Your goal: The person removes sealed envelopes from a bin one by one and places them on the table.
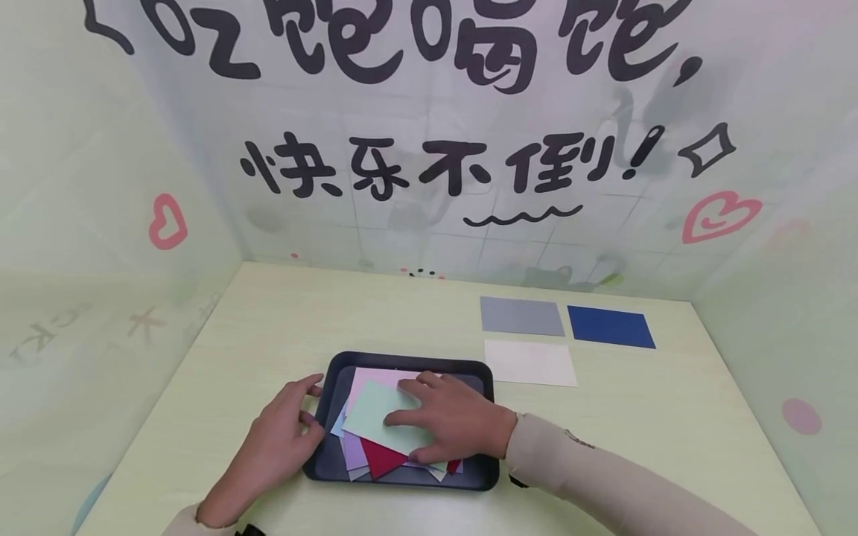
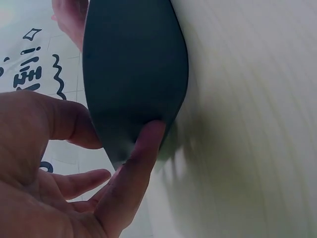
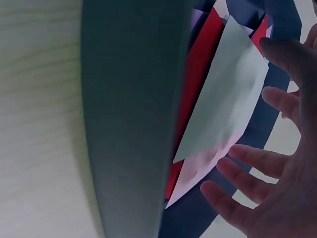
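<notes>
In the head view a dark shallow tray [image 1: 485, 439] holds a loose pile of coloured paper sheets. A pale green sheet [image 1: 375, 417] lies on top, over pink [image 1: 365, 378], purple [image 1: 354, 450] and red [image 1: 382, 455] ones. My right hand [image 1: 452, 417] is spread over the green sheet, fingers apart and slightly bent; whether the fingertips touch it I cannot tell. My left hand [image 1: 281, 428] is at the tray's left end. Seen from the left wrist, one finger [image 2: 148, 141] rests against the tray's outer wall [image 2: 136, 59].
Beyond the tray to the right, a grey-blue sheet [image 1: 523, 316], a dark blue sheet [image 1: 611, 326] and a whitish sheet [image 1: 529, 362] lie flat on the pale wooden table [image 1: 281, 320]. Printed sheeting [image 1: 429, 238] encloses the table at the back and sides.
</notes>
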Action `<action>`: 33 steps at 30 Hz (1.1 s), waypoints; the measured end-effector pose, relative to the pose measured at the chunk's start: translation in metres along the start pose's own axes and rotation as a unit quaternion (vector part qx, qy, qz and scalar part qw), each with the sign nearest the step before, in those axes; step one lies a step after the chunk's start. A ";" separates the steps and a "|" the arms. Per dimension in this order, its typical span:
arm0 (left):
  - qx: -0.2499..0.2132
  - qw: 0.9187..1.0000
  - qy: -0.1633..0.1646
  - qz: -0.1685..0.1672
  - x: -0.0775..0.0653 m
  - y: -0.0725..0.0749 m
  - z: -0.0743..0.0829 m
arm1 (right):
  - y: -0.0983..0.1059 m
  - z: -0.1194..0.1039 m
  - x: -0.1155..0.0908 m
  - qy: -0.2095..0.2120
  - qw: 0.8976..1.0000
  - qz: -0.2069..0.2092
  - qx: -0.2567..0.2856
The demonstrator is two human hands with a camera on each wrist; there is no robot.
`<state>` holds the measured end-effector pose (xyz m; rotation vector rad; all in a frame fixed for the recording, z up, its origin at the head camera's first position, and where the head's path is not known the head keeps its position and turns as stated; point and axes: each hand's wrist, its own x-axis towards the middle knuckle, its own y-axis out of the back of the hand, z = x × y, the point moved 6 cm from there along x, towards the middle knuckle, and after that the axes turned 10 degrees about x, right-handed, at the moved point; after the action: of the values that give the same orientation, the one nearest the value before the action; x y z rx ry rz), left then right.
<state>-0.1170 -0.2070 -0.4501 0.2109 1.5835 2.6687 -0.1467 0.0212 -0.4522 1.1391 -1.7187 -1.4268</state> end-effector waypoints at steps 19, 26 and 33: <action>0.010 1.000 -0.006 -0.003 0.000 -0.002 -0.001 | -0.008 -0.002 0.002 -0.020 1.000 -0.009 -0.003; 0.006 1.000 -0.006 -0.004 0.001 -0.002 0.000 | -0.006 -0.003 0.001 -0.022 1.000 -0.009 0.003; 0.010 1.000 -0.005 -0.001 0.001 -0.003 0.000 | -0.003 -0.004 -0.001 -0.024 0.999 -0.011 0.026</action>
<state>-0.1180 -0.2058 -0.4527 0.2229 1.6060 2.6464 -0.1418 0.0203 -0.4545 1.1646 -1.7907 -1.4408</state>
